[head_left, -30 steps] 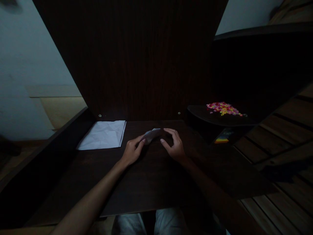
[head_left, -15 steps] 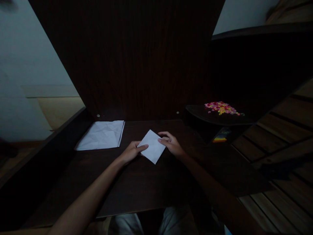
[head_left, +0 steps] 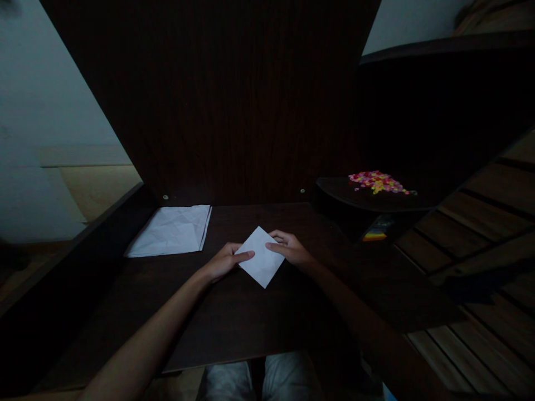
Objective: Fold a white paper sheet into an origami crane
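Observation:
A small white square of paper (head_left: 261, 262) is held up over the dark desk, turned so that it looks like a diamond with one corner pointing at me. My left hand (head_left: 225, 260) grips its left corner, thumb flat on top and fingers underneath. On the opposite side my right hand (head_left: 290, 248) pinches the right corner, its thumb on the upper face and the other fingers behind. Whether the paper is folded in layers I cannot tell. Larger white sheets (head_left: 171, 231), creased and stacked, lie at the desk's left rear.
A raised curved shelf (head_left: 334, 192) at the right bears a heap of small pink, red and yellow pieces (head_left: 378, 182). Something with a rainbow-coloured edge (head_left: 375, 236) sits below it. A dark upright panel (head_left: 251, 100) closes off the back; a low side board (head_left: 71, 250) borders the left.
The paper has come slightly nearer to me, still in both hands. My right thumb has slid a little further in over its face. The view has shifted slightly.

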The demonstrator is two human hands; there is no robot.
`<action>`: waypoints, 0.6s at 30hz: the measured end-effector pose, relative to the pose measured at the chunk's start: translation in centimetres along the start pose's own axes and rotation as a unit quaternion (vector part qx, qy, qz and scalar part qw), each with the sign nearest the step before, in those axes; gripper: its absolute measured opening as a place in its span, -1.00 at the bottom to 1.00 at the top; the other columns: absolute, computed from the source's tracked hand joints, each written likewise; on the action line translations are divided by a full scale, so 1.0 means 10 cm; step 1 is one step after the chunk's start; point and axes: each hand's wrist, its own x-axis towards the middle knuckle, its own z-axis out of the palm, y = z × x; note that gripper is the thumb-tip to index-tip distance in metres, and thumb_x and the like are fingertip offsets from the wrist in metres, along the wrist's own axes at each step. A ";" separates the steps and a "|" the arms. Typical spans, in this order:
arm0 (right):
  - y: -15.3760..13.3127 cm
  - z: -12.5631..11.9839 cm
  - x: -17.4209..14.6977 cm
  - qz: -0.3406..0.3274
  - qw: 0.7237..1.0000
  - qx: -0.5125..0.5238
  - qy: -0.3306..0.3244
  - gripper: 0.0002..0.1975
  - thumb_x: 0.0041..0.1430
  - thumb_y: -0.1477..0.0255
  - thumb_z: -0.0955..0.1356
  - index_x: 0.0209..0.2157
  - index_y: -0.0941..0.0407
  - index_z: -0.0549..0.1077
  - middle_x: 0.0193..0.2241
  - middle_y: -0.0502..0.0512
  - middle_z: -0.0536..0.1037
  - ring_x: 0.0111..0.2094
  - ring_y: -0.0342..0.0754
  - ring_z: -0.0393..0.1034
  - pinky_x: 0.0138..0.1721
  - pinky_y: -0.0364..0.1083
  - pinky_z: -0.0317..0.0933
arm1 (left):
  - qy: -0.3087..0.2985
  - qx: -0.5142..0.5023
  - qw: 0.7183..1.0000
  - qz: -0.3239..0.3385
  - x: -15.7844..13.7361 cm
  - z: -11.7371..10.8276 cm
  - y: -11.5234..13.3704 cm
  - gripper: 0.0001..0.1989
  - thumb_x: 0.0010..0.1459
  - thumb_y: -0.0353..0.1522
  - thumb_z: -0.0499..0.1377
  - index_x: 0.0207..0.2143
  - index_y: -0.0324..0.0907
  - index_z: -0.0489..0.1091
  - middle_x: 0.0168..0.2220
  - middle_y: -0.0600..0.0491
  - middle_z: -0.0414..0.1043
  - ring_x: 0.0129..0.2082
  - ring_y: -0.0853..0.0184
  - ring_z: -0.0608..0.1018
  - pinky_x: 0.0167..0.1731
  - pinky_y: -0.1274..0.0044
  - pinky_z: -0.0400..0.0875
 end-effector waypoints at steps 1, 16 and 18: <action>0.00 0.01 0.00 0.002 1.000 0.003 -0.005 -0.77 -0.10 0.38 0.43 -0.35 0.14 0.42 -0.40 0.02 0.53 -0.43 -0.11 0.40 -0.43 -0.16 0.19 | 0.001 0.000 1.000 0.001 0.00 0.00 0.00 -0.70 -0.08 -0.23 0.31 -0.37 -0.31 0.50 -0.39 -0.02 0.52 -0.37 0.28 0.50 -0.30 0.52 0.28; 0.06 -0.02 0.04 -0.034 0.999 0.032 0.021 -0.76 -0.04 0.36 0.38 -0.27 0.12 0.47 -0.39 0.02 0.51 -0.46 -0.14 0.33 -0.47 -0.18 0.11 | 0.005 -0.071 0.997 0.007 0.01 0.00 0.01 -0.61 -0.08 -0.31 0.30 -0.16 -0.28 0.49 -0.41 0.00 0.51 -0.42 0.35 0.47 -0.37 0.57 0.26; 0.08 -0.03 0.04 -0.036 0.998 0.031 0.032 -0.77 -0.05 0.37 0.38 -0.29 0.12 0.48 -0.39 0.02 0.51 -0.45 -0.14 0.32 -0.46 -0.18 0.11 | 0.010 -0.080 0.997 0.003 0.01 0.00 0.02 -0.56 -0.08 -0.31 0.30 -0.10 -0.26 0.47 -0.40 0.00 0.51 -0.42 0.35 0.47 -0.36 0.56 0.26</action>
